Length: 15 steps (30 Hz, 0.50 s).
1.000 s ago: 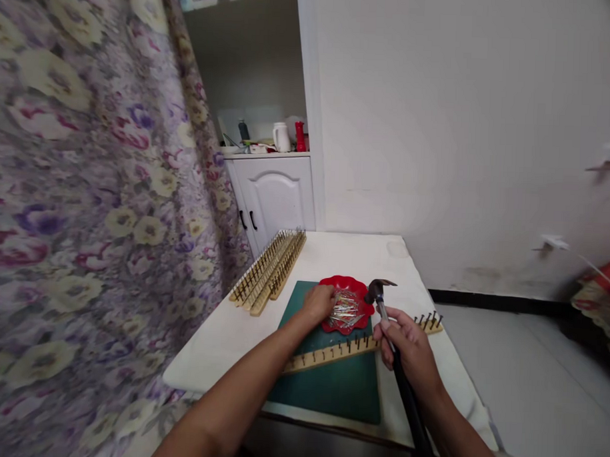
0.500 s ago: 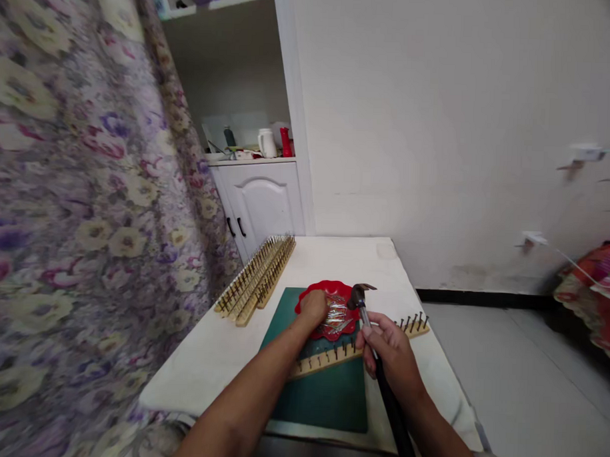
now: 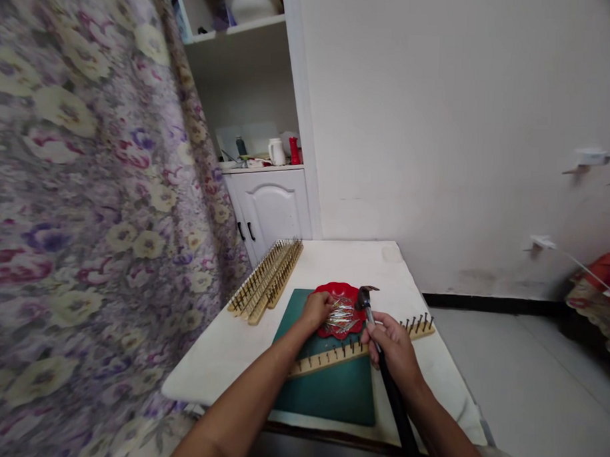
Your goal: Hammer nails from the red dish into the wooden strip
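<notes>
My left hand [image 3: 318, 309] is over the left rim of a red scalloped plate [image 3: 335, 289], its fingers closed at the edge of a heap of silvery nails [image 3: 343, 314]. Whether a nail is between the fingertips is too small to see. A claw hammer [image 3: 364, 298] is in my right hand [image 3: 392, 343], gripped on the shaft just below the head, which points up beside the plate's right side. Beneath both hands a narrow wooden strip [image 3: 307, 366] with a row of upright nails lies slantwise across a green mat [image 3: 329, 399]; my right hand hides part of it.
Several wooden strips studded with nails [image 3: 268, 274] lie side by side at the table's left back. A pale cloth covers the table [image 3: 210, 372]. A floral curtain [image 3: 109, 248] hangs along the left, and a white cabinet [image 3: 276, 207] stands behind.
My left hand has drawn back slightly toward the plate's left rim, uncovering more of the nails. The right hand still holds the hammer in much the same place. The camera view has shifted a little.
</notes>
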Tool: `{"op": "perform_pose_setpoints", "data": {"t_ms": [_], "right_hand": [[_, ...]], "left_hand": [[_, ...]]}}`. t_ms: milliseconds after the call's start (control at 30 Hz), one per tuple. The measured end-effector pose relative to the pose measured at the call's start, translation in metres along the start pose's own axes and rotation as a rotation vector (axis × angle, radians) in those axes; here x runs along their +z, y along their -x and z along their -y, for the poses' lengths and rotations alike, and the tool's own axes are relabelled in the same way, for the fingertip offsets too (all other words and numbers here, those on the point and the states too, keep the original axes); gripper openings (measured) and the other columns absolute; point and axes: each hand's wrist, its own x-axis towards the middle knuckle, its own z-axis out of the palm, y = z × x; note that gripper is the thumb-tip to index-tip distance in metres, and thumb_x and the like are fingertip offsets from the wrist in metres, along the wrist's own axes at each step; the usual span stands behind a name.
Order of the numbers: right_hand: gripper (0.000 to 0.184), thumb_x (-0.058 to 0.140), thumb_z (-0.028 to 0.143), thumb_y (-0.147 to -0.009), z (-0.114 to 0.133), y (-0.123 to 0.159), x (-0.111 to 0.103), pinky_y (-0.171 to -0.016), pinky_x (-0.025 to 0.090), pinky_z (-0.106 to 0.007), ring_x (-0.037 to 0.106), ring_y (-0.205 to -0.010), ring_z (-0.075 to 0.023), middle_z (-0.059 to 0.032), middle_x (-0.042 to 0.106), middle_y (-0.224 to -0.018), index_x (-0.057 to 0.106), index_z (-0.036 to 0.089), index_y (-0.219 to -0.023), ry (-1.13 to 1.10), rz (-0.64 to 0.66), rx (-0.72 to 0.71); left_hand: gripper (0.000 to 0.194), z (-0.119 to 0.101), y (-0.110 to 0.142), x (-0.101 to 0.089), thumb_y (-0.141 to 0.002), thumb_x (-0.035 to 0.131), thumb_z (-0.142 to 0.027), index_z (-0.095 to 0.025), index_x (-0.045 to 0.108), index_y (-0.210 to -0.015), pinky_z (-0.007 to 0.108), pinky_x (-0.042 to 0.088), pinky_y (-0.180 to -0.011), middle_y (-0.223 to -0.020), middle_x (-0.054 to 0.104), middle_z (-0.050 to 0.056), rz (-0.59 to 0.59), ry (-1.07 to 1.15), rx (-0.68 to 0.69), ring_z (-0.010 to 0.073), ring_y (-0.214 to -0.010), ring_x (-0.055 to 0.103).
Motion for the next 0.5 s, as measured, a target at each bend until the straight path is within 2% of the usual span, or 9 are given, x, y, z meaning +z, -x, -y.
{"op": "perform_pose_setpoints", "data": {"t_ms": [133,267,500], "right_hand": [[0.033,0.067,0.039,-0.073,-0.001,0.000,0.002,-0.029,0.032,-0.016,0.041,-0.031,-0.0048,0.0034,0.062,-0.058,0.051,0.016,-0.090,-0.006,-0.001,0.008],[0.035,0.068,0.041,-0.071,-0.001,0.000,0.003,-0.028,0.032,-0.016,0.041,-0.030,-0.0051,0.0040,0.061,-0.056,0.051,0.016,-0.089,-0.004,-0.009,0.008],[0.036,0.068,0.042,-0.070,-0.002,0.001,0.002,-0.027,0.031,-0.017,0.040,-0.029,-0.0054,0.0044,0.060,-0.054,0.052,0.016,-0.088,0.014,-0.024,0.001]], "left_hand": [[0.012,0.004,0.002,0.001,-0.067,0.059,-0.008,-0.014,0.064,-0.076,0.019,0.039,-0.052,-0.058,0.061,-0.002,0.040,0.177,-0.035,0.0089,-0.050,0.054],[0.007,0.004,0.006,-0.001,-0.066,0.059,-0.007,-0.013,0.059,-0.070,0.018,0.039,-0.046,-0.054,0.056,-0.005,0.070,0.338,-0.064,0.0067,-0.042,0.052],[0.013,-0.006,0.019,-0.022,-0.061,0.064,-0.012,-0.015,0.052,-0.064,0.017,0.038,-0.042,-0.048,0.053,-0.008,0.054,0.524,-0.052,0.0063,-0.037,0.049]]}}
